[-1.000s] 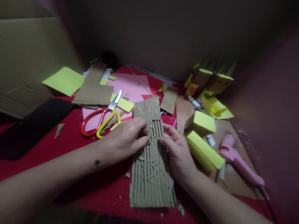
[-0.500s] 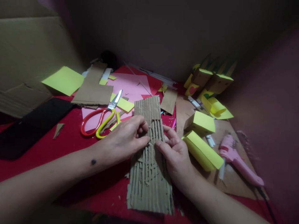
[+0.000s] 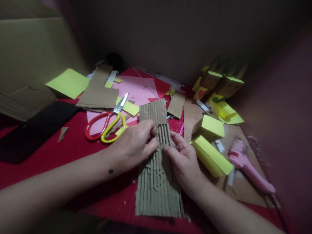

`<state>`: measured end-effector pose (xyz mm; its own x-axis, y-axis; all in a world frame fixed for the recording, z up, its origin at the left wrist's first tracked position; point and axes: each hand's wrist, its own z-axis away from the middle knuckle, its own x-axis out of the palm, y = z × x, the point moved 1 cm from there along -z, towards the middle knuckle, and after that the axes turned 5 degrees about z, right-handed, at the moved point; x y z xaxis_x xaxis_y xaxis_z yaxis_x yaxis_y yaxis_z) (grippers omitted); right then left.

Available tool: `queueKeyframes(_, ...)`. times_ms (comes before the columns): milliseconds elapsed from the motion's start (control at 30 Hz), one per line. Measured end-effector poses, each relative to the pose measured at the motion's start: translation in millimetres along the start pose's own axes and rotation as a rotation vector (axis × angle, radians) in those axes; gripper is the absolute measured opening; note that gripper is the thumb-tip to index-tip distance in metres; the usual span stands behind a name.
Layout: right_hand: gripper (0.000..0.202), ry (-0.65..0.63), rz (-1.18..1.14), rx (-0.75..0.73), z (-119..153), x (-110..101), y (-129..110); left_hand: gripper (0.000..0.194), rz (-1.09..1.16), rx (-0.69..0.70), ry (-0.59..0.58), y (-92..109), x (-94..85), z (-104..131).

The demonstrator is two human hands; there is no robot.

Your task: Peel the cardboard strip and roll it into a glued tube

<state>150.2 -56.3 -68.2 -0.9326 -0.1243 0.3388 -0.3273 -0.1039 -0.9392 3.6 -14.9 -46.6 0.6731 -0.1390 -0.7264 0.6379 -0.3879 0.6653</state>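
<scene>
A long strip of corrugated cardboard [image 3: 158,191] lies lengthwise in front of me, its top paper partly peeled so that the ridges show. My left hand [image 3: 136,139] is closed at its left side, thumb and fingertips pinched together over the torn surface. What exactly lies between those fingertips is hidden. Along the right edge, my right hand [image 3: 186,162] grips the strip, thumb on top and fingers behind. Scissors [image 3: 107,125] with one red and one yellow handle lie just beyond my left hand.
Pink paper [image 3: 136,86] and cardboard offcuts [image 3: 97,97] lie behind the scissors. To the right are a yellow paper-covered box [image 3: 211,126], a folded yellow piece [image 3: 211,156] and a pink glue gun [image 3: 248,165]. A dark flat object [image 3: 36,130] sits on the left.
My left hand has shifted slightly up and right along the strip, still pinched. The strip's near end has swung a little to the right. My right hand keeps its hold.
</scene>
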Motion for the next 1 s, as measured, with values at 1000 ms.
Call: queueKeyframes(1000,0.033,0.012,0.002,0.028,1.8,-3.1,0.8,0.018,-0.401,0.519,0.106,-2.8,-11.1,2.3)
